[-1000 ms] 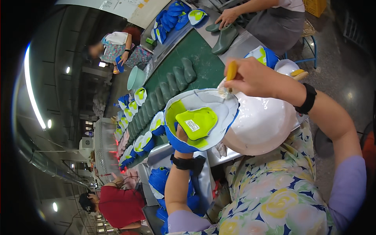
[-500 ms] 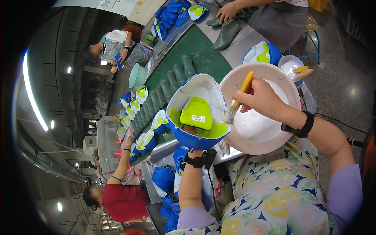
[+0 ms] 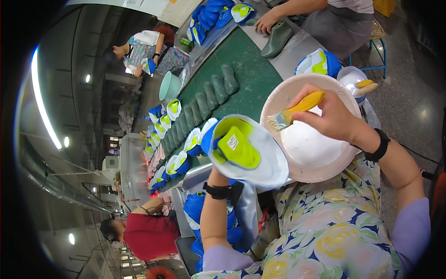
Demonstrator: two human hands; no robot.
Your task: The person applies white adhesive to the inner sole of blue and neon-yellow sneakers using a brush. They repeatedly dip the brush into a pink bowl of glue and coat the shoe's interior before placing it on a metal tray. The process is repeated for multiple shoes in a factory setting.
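My left hand (image 3: 218, 176) is mostly hidden under a blue, white and lime-green shoe upper (image 3: 244, 149) that it holds up with the inside facing me. My right hand (image 3: 331, 115) grips a brush with a yellow handle (image 3: 297, 108). The bristles point at the right edge of the shoe upper, over the rim of a pale pink bowl (image 3: 278, 100) that holds white glue. A black band sits on each of my wrists.
A green conveyor belt (image 3: 251, 76) carries dark green shoe lasts (image 3: 211, 93) and a row of blue-and-lime uppers (image 3: 172, 139). Another person's hand (image 3: 267, 21) rests by a last at the top. People in red (image 3: 148, 235) and floral clothes stand along the line. More uppers lie beside the bowl (image 3: 320, 63).
My right hand has dropped with the brush from above the shoe upper to the bowl, then lifted toward the upper's edge. The upper has tilted and shifted slightly in my left hand.
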